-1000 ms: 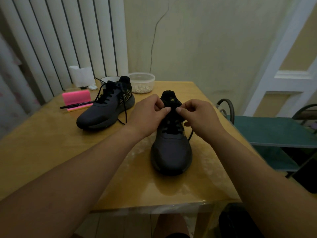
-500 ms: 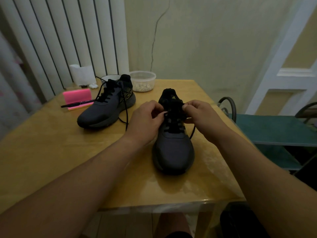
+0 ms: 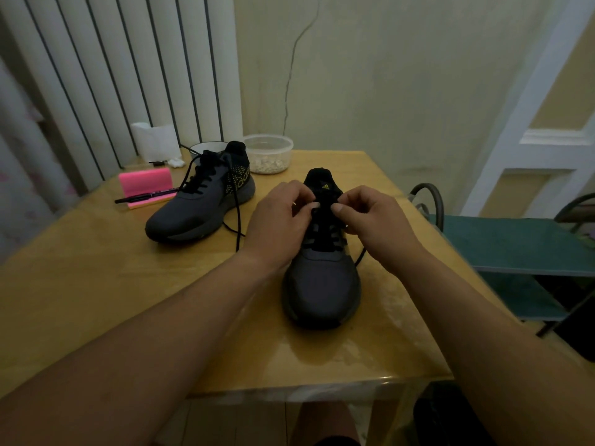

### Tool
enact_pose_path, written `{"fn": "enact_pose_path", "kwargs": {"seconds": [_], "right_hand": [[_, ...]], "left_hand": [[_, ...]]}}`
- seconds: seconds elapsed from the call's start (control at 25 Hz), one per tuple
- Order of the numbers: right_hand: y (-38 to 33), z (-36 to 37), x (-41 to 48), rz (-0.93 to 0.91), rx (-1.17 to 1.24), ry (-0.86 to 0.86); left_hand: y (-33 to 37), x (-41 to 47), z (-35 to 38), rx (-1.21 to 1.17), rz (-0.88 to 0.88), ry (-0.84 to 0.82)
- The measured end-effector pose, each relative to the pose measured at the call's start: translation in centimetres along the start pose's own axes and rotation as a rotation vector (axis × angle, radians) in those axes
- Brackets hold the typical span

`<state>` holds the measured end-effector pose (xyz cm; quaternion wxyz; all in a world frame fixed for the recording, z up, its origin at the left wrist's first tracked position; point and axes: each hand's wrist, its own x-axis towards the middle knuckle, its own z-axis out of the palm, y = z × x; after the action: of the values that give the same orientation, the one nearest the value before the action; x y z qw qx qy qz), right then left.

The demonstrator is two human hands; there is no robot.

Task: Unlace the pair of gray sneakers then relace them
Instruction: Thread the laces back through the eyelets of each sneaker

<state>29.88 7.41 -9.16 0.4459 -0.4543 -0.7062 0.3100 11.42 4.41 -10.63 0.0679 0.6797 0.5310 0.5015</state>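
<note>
Two gray sneakers on one table [image 3: 80, 284] — near sneaker [image 3: 322, 284], far sneaker [image 3: 190, 217] — and two hands, left hand [image 3: 277, 220], right hand [image 3: 373, 226]; one clear tub [image 3: 269, 152], one pink pad [image 3: 143, 185], one black pen [image 3: 145, 198].

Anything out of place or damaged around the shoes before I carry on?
Two things. A crack runs up the wall behind the plastic tub. The far sneaker has its lace loose, trailing onto the table. Nothing looks spilled.

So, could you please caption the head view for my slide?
Left hand and right hand pinch the black laces of the near gray sneaker on a wooden table.
</note>
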Motion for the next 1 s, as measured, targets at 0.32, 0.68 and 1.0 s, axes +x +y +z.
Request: {"fn": "enact_pose_path", "kwargs": {"seconds": [0.32, 0.68, 1.0], "right_hand": [[-1.4, -0.9, 0.8, 0.166, 0.065, -0.181], [-1.0, -1.0, 0.4, 0.047, -0.029, -0.168], [-1.0, -0.8, 1.2, 0.069, -0.130, -0.090]], "left_hand": [[0.0, 0.9, -0.5, 0.067, -0.035, -0.071], [-0.5, 2.1, -1.4, -0.102, -0.121, -0.299], [-0.8, 2.5, -1.6, -0.084, -0.111, -0.164]]}}
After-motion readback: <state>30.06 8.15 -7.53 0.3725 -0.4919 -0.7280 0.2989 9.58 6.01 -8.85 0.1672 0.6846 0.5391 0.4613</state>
